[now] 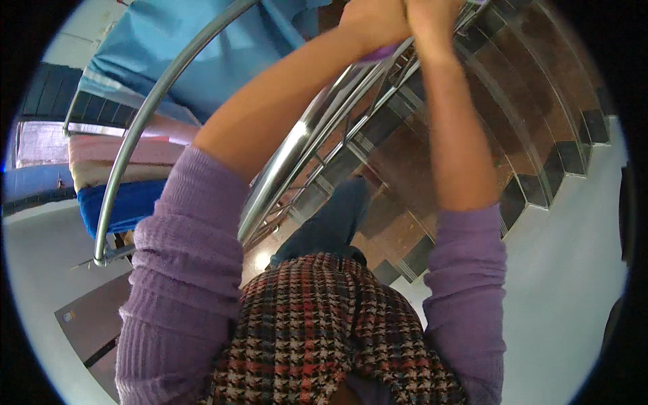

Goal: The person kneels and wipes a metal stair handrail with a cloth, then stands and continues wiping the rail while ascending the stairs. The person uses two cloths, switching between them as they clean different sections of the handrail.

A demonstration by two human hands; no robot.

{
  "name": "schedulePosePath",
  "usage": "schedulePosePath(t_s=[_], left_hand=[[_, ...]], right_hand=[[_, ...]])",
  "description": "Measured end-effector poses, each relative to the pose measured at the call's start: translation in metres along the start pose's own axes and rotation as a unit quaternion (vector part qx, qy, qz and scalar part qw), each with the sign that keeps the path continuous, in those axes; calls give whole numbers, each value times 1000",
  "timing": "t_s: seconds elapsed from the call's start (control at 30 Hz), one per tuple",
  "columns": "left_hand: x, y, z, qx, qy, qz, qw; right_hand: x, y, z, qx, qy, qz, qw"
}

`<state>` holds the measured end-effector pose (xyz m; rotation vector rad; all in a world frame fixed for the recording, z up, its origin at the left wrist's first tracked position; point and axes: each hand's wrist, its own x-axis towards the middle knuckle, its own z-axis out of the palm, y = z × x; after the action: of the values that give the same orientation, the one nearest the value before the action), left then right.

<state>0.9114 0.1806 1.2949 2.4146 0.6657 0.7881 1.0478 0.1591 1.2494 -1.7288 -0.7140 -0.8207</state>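
Note:
My left hand and my right hand meet at the top edge of the picture, over the upper part of a metal stair railing. A bit of purple cloth shows just under my left hand, beside the rail. Both hands are blurred and partly cut off by the picture's edge, so how the fingers lie is hidden. My purple sleeves are pushed up to about the elbows.
Brown and black tiled stairs curve along the right beside a pale wall. A light blue cloth hangs behind a curved metal tube at upper left. Folded pink, cream and blue fabrics lie below it.

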Motion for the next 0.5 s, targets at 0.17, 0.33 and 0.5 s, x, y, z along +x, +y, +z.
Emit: schedulePosePath(t_s=[0.17, 0.33, 0.5], left_hand=[[-152, -75, -8, 38, 2, -55, 998], [-312, -128, -28, 56, -3, -130, 990], [-437, -179, -36, 90, -54, -202, 974]], right_hand=[[-165, -74, -63, 279, -205, 122, 930], [-320, -130, -119, 322, -314, 281, 848], [-426, -154, -164, 325, -475, 319, 753]])
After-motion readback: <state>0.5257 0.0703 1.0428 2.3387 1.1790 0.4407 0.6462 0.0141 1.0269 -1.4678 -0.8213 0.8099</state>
